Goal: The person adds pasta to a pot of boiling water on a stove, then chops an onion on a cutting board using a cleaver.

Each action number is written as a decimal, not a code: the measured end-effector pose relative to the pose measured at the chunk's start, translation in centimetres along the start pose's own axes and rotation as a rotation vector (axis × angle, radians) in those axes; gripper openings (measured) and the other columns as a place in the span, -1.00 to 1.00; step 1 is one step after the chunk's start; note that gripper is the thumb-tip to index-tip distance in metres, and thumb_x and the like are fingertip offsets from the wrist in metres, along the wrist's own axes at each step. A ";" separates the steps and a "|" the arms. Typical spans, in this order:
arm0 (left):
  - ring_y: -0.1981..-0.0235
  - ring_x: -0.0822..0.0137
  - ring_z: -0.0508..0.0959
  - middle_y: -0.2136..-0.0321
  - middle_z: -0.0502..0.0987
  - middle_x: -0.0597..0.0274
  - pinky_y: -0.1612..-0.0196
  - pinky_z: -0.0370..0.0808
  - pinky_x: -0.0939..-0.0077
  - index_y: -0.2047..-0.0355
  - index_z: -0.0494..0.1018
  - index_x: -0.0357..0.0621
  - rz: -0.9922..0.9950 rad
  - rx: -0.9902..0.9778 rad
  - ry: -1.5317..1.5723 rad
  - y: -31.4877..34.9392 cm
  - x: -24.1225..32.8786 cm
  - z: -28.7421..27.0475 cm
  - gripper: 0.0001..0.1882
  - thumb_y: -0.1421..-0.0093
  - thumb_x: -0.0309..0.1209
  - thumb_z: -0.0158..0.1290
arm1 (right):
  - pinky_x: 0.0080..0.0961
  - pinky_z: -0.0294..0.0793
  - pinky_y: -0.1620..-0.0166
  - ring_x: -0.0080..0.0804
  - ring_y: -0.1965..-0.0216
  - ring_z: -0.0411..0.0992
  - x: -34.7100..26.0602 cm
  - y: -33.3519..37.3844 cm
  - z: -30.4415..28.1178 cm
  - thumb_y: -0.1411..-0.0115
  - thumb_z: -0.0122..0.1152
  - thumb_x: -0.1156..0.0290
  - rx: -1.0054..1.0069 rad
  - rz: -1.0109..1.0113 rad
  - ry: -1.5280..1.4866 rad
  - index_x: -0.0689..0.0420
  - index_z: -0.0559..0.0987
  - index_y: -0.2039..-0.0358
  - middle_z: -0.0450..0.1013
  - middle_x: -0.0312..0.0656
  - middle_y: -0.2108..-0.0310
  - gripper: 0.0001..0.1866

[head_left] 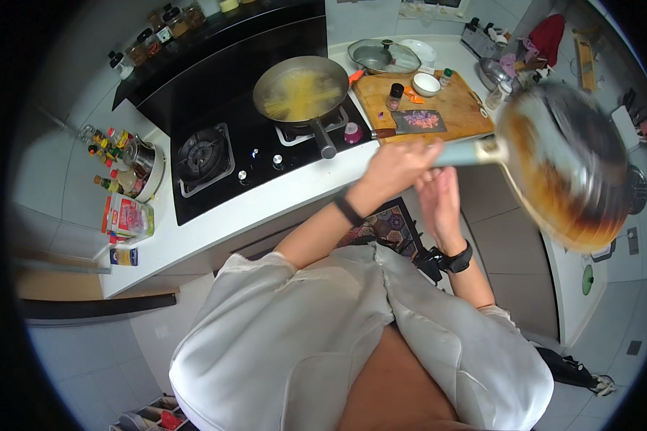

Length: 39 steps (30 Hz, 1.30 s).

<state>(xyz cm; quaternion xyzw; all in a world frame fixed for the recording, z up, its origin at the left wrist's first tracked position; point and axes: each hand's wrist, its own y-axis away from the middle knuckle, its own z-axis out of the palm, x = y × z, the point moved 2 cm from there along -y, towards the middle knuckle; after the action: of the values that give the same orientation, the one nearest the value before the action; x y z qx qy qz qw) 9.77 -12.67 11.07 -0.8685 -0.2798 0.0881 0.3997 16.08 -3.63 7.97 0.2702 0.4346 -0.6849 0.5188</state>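
My left hand is clenched around the pale handle of a frying pan, held right of the cutting board; blur smears its contents. My right hand, just below, looks released, fingers partly hidden.

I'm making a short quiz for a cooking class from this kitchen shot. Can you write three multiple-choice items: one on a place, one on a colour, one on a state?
1. Where does the cleaver lie?
A on the cutting board
B in the sink
C on the floor

2. What colour is the handle of the held frying pan?
A red
B light blue
C black

3. What does the left hand do?
A hangs free
B rests on the counter
C grips the pan handle

Answers: 1 A, its blade rests on the wood. 2 B, pale blue shows beside the hand. 3 C, fingers are closed around it; the right hand is open below.
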 end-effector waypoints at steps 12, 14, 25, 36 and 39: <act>0.76 0.33 0.46 0.73 0.41 0.21 0.76 0.37 0.47 0.41 0.34 -0.12 0.234 0.116 0.097 -3.1 11.6 6.5 -0.81 0.07 -0.35 -0.06 | -0.39 0.17 -0.08 -0.35 -0.04 0.18 -4.9 3.3 -8.2 -0.26 -0.32 0.13 0.547 -0.277 -0.214 0.15 0.21 0.06 0.22 -0.09 0.02 -0.61; 0.70 0.29 0.49 0.65 0.46 0.19 0.74 0.39 0.46 0.29 0.34 -0.16 0.133 0.006 0.163 -0.4 12.2 9.5 -0.71 0.07 -0.35 -0.05 | -0.40 0.22 -0.04 -0.36 0.07 0.27 -3.2 4.1 -9.8 -0.23 -0.23 0.19 0.678 -0.302 -0.300 0.11 0.31 0.19 0.32 -0.14 0.13 -0.72; 0.65 0.35 0.51 0.65 0.47 0.23 0.63 0.39 0.47 0.41 0.40 -0.18 0.055 -0.408 -0.012 6.5 9.1 9.6 -0.78 0.11 -0.38 -0.03 | -0.44 0.27 0.00 -0.43 0.19 0.34 5.9 6.5 -11.9 -0.14 -0.08 0.31 0.480 0.328 -0.795 0.08 0.45 0.40 0.42 -0.29 0.34 -0.84; 0.69 0.29 0.50 0.62 0.48 0.09 0.61 0.42 0.48 0.27 0.35 -0.23 -0.695 -0.555 0.857 5.5 -1.5 -6.0 -0.62 0.15 -0.39 0.06 | -0.25 0.26 -0.01 -0.20 0.05 0.26 3.3 -3.8 0.8 -0.18 -0.07 0.27 -0.523 0.381 -0.226 0.13 0.33 0.42 0.30 0.02 0.13 -0.81; 0.77 0.44 0.42 0.71 0.43 0.20 0.66 0.36 0.59 0.39 0.39 -0.29 -0.800 -0.305 0.852 9.0 -6.0 -6.7 -0.72 0.13 -0.40 0.05 | -0.33 0.35 0.06 -0.24 0.15 0.33 5.6 -6.4 6.4 -0.16 -0.02 0.29 -0.365 0.659 -0.049 0.17 0.32 0.39 0.33 -0.04 0.20 -0.80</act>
<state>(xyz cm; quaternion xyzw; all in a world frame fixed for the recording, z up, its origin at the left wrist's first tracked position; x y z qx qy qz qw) 11.07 -25.11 8.40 -0.7021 -0.4095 -0.4659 0.3496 8.74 -11.34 8.47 0.2821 0.4265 -0.3989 0.7612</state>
